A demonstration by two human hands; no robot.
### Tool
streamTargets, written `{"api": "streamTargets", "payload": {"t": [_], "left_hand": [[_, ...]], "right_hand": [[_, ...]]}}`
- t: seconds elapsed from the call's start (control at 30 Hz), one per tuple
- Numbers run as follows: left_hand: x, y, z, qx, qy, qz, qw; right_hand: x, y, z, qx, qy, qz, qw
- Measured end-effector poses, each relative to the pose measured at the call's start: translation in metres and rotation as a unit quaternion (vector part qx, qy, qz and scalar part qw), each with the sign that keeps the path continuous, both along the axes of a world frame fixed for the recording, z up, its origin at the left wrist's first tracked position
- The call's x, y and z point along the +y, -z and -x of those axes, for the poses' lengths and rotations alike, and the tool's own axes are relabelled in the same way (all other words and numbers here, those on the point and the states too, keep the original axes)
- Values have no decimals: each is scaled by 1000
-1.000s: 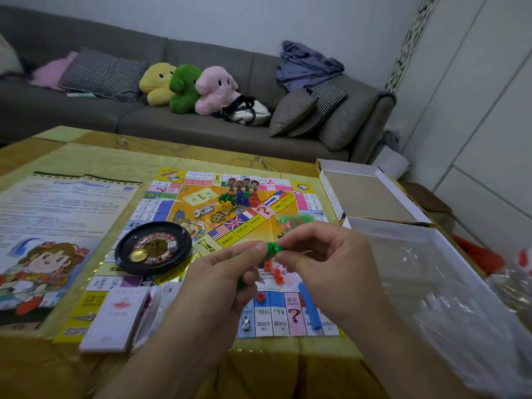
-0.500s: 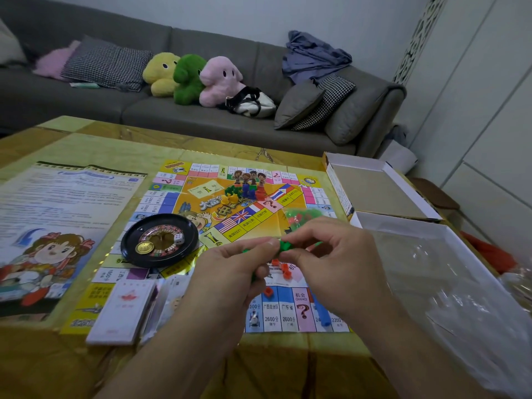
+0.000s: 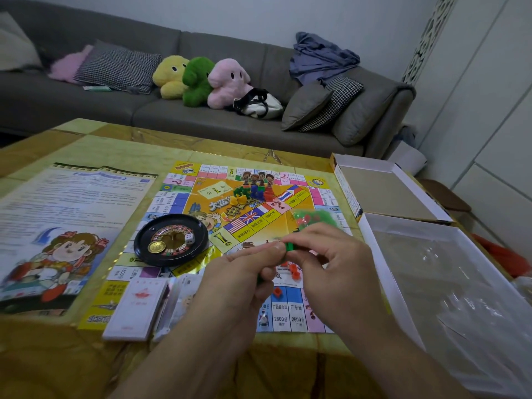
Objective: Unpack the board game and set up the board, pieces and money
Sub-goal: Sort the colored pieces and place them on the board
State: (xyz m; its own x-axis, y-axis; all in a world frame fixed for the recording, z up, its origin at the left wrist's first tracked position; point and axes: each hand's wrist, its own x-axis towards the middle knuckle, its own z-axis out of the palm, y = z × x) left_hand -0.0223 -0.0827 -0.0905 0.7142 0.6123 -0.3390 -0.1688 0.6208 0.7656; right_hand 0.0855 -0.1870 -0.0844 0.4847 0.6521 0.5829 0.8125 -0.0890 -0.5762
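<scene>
Far left on the table point(image 3: 86, 139): a printed rules sheet point(image 3: 72, 226) lies flat, a cartoon figure at its near corner. Just beside it to the right, the game board point(image 3: 302, 203) lies unfolded and flat. A black roulette wheel point(image 3: 171, 240) sits on the board's near-left area, with a white die point(image 3: 189, 238) and a gold coin in its bowl. A stack of cards point(image 3: 135, 306) rests at the board's near-left edge, overlapping it.

Centre of the board: a cluster of coloured pawns point(image 3: 253, 192), green, yellow, blue and red. A clear bag of green and red pieces point(image 3: 312, 218) lies on the board's right half.

Left hand point(image 3: 239, 289): fingers curled, thumb and forefinger pinching a small green piece point(image 3: 289, 246) above the board's near edge; green shows lower in the fist as well, but what it is cannot be told. Right hand point(image 3: 339, 269): fingers curled, fingertips pinching the same green piece from the other side. Loose red pieces point(image 3: 293, 269) lie on the board directly below the hands.

Right: the open box lid point(image 3: 383, 194) and, nearer, the box base point(image 3: 426, 260) holding clear plastic wrap.
</scene>
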Motion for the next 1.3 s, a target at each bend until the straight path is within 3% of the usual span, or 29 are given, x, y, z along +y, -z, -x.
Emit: {"api": "streamTargets", "payload": {"t": [0.27,0.57,0.73,0.93,1.17,1.3], "left_hand": [[0,0,0,-3,-5,25,1000],[18,-14,9,1,85,-76,993],[17,-13,10,-15,93,-64,993],[17,-16,12,-1,128,-79,989],[13,-17,12,-6,130,-39,991],[7,-14,5,-44,91,-6,995]], "right_hand": [[4,2,6,42,2,3,999],[-6,-23,1,201,-60,-13,978],[-8,-27,3,168,-77,-18,983],[-9,-27,-2,37,-80,4,996],[-8,-21,-5,102,-102,25,989],[-5,-15,4,68,-49,22,996]]}}
